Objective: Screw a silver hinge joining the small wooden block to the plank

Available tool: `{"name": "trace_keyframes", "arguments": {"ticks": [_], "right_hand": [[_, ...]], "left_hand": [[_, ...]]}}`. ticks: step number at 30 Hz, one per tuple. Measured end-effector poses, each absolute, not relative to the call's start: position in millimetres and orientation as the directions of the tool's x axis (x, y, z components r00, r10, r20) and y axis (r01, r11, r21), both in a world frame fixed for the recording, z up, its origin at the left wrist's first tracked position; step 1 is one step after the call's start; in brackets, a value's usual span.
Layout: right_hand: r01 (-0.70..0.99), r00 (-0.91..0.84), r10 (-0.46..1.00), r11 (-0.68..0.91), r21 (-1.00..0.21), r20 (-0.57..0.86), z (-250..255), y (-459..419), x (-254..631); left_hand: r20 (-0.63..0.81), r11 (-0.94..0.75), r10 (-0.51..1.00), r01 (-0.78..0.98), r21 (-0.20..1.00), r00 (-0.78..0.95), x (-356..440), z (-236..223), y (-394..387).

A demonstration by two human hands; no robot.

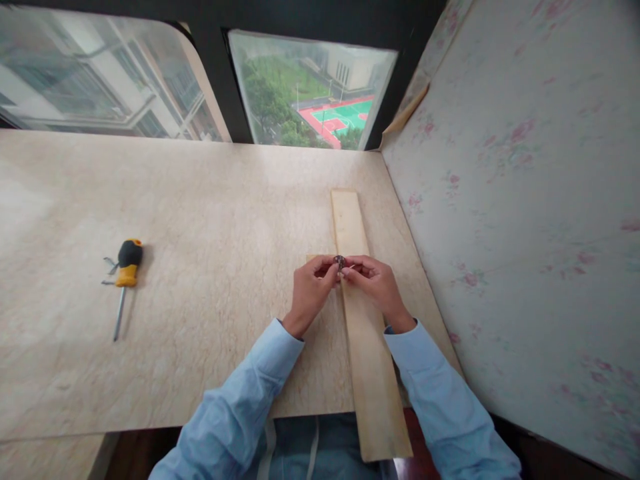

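Both hands meet over a long pale wooden board [375, 373], their fingertips pinched on one small dark, shiny metal piece [340, 262]. Its exact kind is too small to make out. My left hand [315, 283] grips the piece from the left, thumb against forefinger. From the other side, my right hand [376, 283] has thumb and fingers closed on it, above the board. Part of another wooden piece [312, 257] peeks out behind my left hand; the rest is hidden.
A yellow-and-black screwdriver [129, 267] lies at the left, with small metal pieces [109, 265] beside its handle. The board overhangs the front edge of the marble-patterned countertop [215, 267]. A flowered wall [525, 220] bounds the right side; windows [310, 93] stand behind.
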State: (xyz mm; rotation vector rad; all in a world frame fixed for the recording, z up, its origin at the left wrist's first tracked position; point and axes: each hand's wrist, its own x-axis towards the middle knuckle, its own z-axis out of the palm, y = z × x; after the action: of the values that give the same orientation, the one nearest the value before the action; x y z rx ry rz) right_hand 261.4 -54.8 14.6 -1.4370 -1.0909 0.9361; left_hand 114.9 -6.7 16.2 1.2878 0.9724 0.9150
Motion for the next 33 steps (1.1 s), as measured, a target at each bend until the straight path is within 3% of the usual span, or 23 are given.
{"name": "trace_keyframes", "arguments": {"ticks": [4, 9, 12, 19, 33], "right_hand": [[0.163, 0.288, 0.954, 0.037, -0.986, 0.084, 12, -56, 263], [0.014, 0.324, 0.946, 0.034, -0.999, 0.037, 13, -56, 263], [0.022, 0.338, 0.941, 0.029, -0.999, 0.035, 17, -57, 260], [0.136, 0.365, 0.928, 0.022, -0.990, 0.071, 16, -59, 255], [0.508, 0.297, 0.923, 0.063, -0.859, 0.244, 13, -62, 248]], "left_hand": [[-0.012, 0.023, 0.946, -0.031, 0.999, 0.324, 115, 11, -15], [0.016, 0.003, 0.942, -0.056, 0.998, 0.334, 116, 7, -21], [-0.007, 0.031, 0.937, -0.062, 0.998, 0.349, 116, 7, -23], [-0.021, 0.036, 0.938, -0.036, 0.999, 0.347, 112, 5, -22], [0.204, -0.282, 0.913, 0.184, 0.942, 0.354, 104, 8, -18]]}}
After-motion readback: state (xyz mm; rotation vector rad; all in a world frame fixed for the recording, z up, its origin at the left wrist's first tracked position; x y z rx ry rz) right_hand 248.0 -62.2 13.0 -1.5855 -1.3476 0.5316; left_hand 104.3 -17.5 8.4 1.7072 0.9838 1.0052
